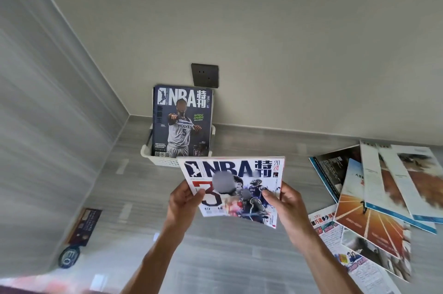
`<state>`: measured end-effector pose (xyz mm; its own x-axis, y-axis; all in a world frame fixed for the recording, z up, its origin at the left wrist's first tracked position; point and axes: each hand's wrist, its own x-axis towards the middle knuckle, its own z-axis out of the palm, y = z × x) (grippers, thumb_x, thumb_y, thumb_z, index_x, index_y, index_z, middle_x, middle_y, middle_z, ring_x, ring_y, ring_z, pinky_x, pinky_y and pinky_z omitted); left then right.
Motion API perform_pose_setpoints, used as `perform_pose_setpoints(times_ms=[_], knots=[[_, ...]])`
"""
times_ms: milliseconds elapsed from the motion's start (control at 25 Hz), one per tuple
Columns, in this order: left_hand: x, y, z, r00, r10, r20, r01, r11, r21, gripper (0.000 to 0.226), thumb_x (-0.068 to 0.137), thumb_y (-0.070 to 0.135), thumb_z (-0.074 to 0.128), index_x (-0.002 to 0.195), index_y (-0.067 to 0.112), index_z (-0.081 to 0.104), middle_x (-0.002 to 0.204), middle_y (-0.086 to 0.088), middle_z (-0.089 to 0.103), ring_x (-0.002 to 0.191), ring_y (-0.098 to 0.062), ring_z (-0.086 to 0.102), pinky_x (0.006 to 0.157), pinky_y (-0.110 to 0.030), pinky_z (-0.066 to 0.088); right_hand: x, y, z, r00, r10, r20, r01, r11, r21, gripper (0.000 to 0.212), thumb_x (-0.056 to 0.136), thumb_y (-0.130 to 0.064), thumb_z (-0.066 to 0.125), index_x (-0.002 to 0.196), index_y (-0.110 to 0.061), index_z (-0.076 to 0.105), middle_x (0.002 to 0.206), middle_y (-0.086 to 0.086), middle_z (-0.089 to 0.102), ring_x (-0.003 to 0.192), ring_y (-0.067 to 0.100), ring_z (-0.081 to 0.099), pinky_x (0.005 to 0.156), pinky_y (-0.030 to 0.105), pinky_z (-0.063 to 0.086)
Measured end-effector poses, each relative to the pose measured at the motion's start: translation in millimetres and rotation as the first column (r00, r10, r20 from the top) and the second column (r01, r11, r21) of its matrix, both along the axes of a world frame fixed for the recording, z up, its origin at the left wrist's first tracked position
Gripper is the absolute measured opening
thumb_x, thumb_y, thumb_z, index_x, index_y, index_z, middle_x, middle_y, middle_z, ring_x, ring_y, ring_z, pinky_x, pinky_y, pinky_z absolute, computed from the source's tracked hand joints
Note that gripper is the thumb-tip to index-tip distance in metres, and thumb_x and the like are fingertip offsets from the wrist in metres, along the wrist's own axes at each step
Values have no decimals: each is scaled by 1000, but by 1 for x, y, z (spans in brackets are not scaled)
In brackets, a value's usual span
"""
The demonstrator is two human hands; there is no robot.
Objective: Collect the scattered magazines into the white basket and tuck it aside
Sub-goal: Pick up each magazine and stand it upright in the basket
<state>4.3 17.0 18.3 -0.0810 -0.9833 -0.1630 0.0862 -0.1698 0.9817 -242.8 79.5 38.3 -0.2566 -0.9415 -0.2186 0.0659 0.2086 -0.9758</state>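
A white NBA magazine (230, 173) with a big red 3 on its cover is held up in front of me. My left hand (183, 201) grips its left edge and my right hand (286, 202) grips its right edge, thumbs on the cover. Just behind it stands the white basket (153, 158) on the grey floor near the wall corner. A dark blue NBA magazine (183, 121) stands upright inside the basket, leaning toward the wall. Several more magazines (374, 200) lie fanned out on the floor at the right.
A dark wall socket (205, 75) sits on the beige wall above the basket. A grey panel wall runs along the left. A dark booklet (85, 225) and a round blue sticker (69, 256) lie low at the left. Bare grey floor spreads between basket and me.
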Motion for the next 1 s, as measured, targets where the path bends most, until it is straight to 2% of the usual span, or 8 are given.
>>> perform_pose_setpoints(times_ms=[160,440,560,640,680,760,880,1000], knots=[[1,-4,-9,956,-6,294,52,988,-148,20,85,13,61,94,29,71,89,9,77,83,-8,72,71,-20,54,7,-1,-24,998,-39,-55,46,990,130,25,89,-4,64,87,-27,74,89,-11,78,88,14,71,78,27,52],[3,-6,-19,921,-14,390,97,976,-194,21,92,13,57,98,31,67,89,6,76,80,-6,70,68,-21,53,7,-3,-34,978,6,-209,37,979,199,15,92,-9,62,92,-21,70,96,0,77,90,16,70,81,33,51],[7,-2,-26,900,-12,435,89,984,-158,28,90,0,58,93,25,69,87,12,76,84,1,69,70,-15,50,7,5,-46,900,116,-421,9,959,284,15,92,-16,63,79,-10,68,75,7,72,72,24,66,69,40,50],[10,-2,-27,902,3,431,67,987,-147,25,88,-3,60,87,20,70,83,-2,76,78,-7,69,68,-25,51,7,7,-49,800,160,-578,52,941,333,33,90,-23,67,62,-6,66,60,12,66,60,26,63,62,39,46],[13,-5,-24,904,38,425,38,985,-168,25,86,-4,62,84,20,69,80,-6,73,76,-10,68,67,-29,52,9,3,-44,781,129,-611,86,947,310,40,87,-24,71,50,-13,63,50,5,61,51,20,60,58,33,43],[22,-22,-11,896,141,422,-40,970,-240,33,82,-5,67,80,28,67,78,1,70,74,-5,67,65,-22,53,16,-15,-27,833,56,-551,97,965,244,51,80,-18,78,37,-22,51,34,-6,48,37,8,49,51,25,37],[48,-69,22,891,192,411,-77,957,-280,32,83,1,70,80,33,67,73,12,72,63,1,64,57,-14,48,39,-60,4,926,-17,-377,57,994,94,30,83,-9,74,58,-25,67,58,-11,71,51,2,62,51,18,45],[76,-123,59,896,202,395,-47,929,-367,29,87,1,65,87,30,67,74,15,72,60,3,60,53,-14,47,68,-113,38,972,-21,-234,11,999,-45,28,91,-5,63,81,-31,70,76,-13,76,67,4,70,60,18,55]])
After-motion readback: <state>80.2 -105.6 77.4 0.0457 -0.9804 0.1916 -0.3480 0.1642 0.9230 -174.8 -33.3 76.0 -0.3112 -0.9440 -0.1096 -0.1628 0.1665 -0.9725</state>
